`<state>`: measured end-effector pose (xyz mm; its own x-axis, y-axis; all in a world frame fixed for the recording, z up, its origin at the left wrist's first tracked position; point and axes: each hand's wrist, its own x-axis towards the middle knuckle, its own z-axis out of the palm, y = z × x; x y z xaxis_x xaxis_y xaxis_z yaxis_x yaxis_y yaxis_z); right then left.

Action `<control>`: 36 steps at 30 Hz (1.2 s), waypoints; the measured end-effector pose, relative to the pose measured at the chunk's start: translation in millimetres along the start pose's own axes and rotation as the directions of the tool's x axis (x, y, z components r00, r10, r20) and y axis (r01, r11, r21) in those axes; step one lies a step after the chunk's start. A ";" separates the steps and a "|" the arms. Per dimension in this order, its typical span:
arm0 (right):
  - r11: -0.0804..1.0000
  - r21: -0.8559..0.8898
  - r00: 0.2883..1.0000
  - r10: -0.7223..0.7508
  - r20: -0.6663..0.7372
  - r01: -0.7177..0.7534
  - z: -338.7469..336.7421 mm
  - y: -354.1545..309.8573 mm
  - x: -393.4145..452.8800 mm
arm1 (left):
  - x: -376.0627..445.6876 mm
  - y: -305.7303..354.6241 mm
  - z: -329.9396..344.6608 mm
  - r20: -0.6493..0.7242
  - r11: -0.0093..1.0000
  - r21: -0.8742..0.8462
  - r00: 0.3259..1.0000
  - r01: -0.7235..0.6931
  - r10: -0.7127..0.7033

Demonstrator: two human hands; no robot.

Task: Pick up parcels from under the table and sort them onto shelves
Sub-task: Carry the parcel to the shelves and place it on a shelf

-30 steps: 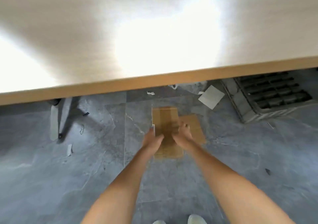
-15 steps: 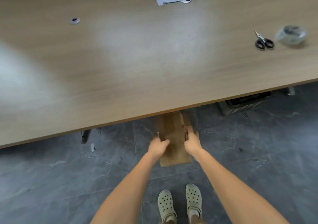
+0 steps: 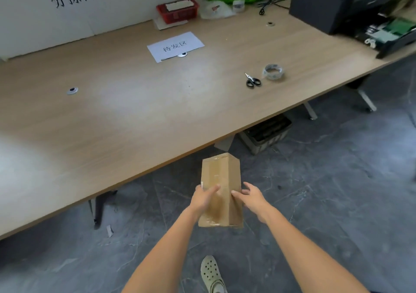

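Note:
A long brown cardboard parcel [image 3: 221, 175], sealed with clear tape, hangs in the air in front of the wooden table [image 3: 135, 103], just off its front edge. My left hand [image 3: 203, 197] grips its left side with the thumb across the top face. On the parcel's right side my right hand [image 3: 251, 197] presses its thumb against the box, the other fingers spread. No shelves are in view.
On the table lie scissors [image 3: 252, 81], a tape roll [image 3: 273, 71], a paper label [image 3: 175, 46], a red basket [image 3: 177, 10] and a dark printer [image 3: 351, 2]. A grey crate [image 3: 266, 134] sits under the table. My shoe [image 3: 211, 274] stands on the grey floor.
The parcel has come up from the floor under the table into the air in front of it. My view has risen, so the far tabletop shows now.

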<state>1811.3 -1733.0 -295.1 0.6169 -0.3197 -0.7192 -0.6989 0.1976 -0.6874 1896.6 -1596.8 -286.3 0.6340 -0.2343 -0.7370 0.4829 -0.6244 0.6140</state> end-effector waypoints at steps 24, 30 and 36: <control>0.872 0.326 0.681 -0.012 -0.732 0.365 -57.8 63.4 -236.4 | -177.2 42.6 116.2 0.527 0.921 0.097 0.804 -0.378 0.274; 0.915 0.280 0.563 0.073 -0.823 0.289 -18.1 107.2 -283.5 | -213.3 -5.5 114.8 0.662 0.852 0.175 0.699 -0.493 0.269; 0.892 0.370 0.502 0.202 -0.841 0.260 25.6 160.5 -338.6 | -247.4 -58.5 108.8 0.763 0.806 0.237 0.618 -0.543 0.191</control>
<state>1499.6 -1569.3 -164.5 -0.1358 -0.8998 -0.4146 -0.3296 0.4357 -0.8376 1645.8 -1583.4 -170.7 0.0234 -0.8326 -0.5533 -0.0982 -0.5527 0.8276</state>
